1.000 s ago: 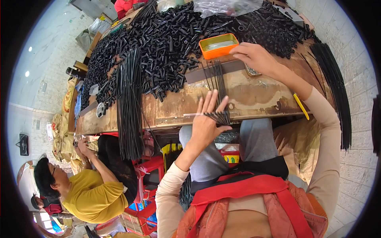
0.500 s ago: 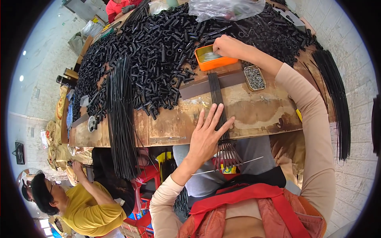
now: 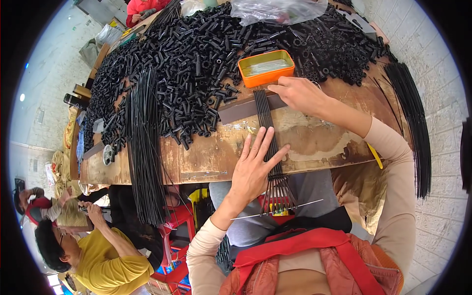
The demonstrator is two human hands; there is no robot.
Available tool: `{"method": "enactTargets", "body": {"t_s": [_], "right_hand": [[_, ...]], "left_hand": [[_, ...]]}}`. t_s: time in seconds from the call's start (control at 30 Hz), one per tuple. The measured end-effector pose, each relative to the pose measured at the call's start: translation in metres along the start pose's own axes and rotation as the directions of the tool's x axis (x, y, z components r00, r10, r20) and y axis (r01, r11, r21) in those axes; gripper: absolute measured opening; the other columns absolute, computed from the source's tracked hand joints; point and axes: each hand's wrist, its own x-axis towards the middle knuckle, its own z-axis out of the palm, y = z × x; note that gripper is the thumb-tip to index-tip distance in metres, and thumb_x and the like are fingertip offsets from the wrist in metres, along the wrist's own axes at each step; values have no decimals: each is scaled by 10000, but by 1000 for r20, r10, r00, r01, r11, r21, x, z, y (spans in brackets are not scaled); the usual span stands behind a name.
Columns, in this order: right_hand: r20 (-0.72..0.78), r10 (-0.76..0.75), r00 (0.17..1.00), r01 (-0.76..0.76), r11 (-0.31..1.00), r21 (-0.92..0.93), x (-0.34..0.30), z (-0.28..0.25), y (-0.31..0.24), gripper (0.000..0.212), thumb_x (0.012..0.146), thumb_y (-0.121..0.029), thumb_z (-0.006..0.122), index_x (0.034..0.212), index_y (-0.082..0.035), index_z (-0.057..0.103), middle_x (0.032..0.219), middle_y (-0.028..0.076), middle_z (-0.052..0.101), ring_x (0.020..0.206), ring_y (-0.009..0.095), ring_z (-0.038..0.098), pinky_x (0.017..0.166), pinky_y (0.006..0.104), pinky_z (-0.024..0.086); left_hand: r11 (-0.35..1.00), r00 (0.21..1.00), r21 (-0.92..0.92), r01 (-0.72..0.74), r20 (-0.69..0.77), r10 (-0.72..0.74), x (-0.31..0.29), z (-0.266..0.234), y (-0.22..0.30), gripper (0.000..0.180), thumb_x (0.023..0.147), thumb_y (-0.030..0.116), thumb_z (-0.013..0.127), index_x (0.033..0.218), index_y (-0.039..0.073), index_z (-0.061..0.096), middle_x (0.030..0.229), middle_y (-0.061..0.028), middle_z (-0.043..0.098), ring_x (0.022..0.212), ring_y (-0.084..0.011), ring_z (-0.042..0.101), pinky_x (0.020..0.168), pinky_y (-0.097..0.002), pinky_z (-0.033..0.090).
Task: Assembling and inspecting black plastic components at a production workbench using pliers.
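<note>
Thin black sticks (image 3: 264, 112) run from the orange box's (image 3: 270, 80) near side past the table (image 3: 319, 140) edge. The left hand (image 3: 252, 172) lies on them, fingers spread, gripping nothing; if it lifts, they could slip off. The right hand (image 3: 298, 95), fingers bent beside the box, could bump it; I can't tell what it holds. Black tubes (image 3: 196, 66) crowd the box's left; open wood lies nearer, to its right.

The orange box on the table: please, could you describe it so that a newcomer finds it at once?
On the wooden table, find the big pile of black parts. At its near edge, just beyond the right hand, sits an open orange box. Its bright colour and the thin pale sticks inside set it apart from the black parts beside it.
</note>
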Motion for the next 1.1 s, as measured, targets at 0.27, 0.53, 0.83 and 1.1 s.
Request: {"method": "enactTargets", "body": {"t_s": [0.27, 0.53, 0.83, 1.1], "right_hand": [[38, 0, 999, 1, 1000, -28, 4, 3, 2, 320, 793, -38, 595, 1110, -24, 633, 853, 122, 572, 767, 320, 610, 660, 414, 509], [-28, -101, 995, 100, 995, -30, 10, 11, 7, 266, 826, -42, 583, 1086, -18, 632, 880, 113, 580, 813, 322, 614, 689, 404, 513], [-143, -73, 987, 99, 977, 191, 16, 12, 0, 99, 835, -55, 570, 915, 1, 580, 868, 142, 590, 830, 343, 615, 709, 425, 506], [21, 54, 998, -55, 996, 66, 7, 0, 15, 82, 849, -88, 601, 893, -24, 627, 824, 121, 592, 803, 329, 618, 705, 401, 500]], "left_hand": [[1000, 1000, -8, -12, -5, 12, 1, -1, 0, 763, 689, 39, 608, 1407, 247, 460, 1539, -196, 248, 1438, -340, 225, 1160, -487, 199], [996, 999, 87, -31, -21, 33, 0, 5, -4, 685, 784, 483, 652, 1410, 278, 464, 1531, -195, 263, 1429, -342, 238, 1151, -489, 205], [998, 999, 62, -22, -35, 24, 0, 5, -3, 716, 754, 505, 673, 1402, 277, 473, 1528, -195, 268, 1426, -336, 248, 1146, -497, 210], [996, 999, 84, -27, -43, 30, 0, 3, -2, 742, 736, 539, 669, 1403, 283, 469, 1523, -197, 277, 1426, -338, 249, 1148, -505, 203]]}}
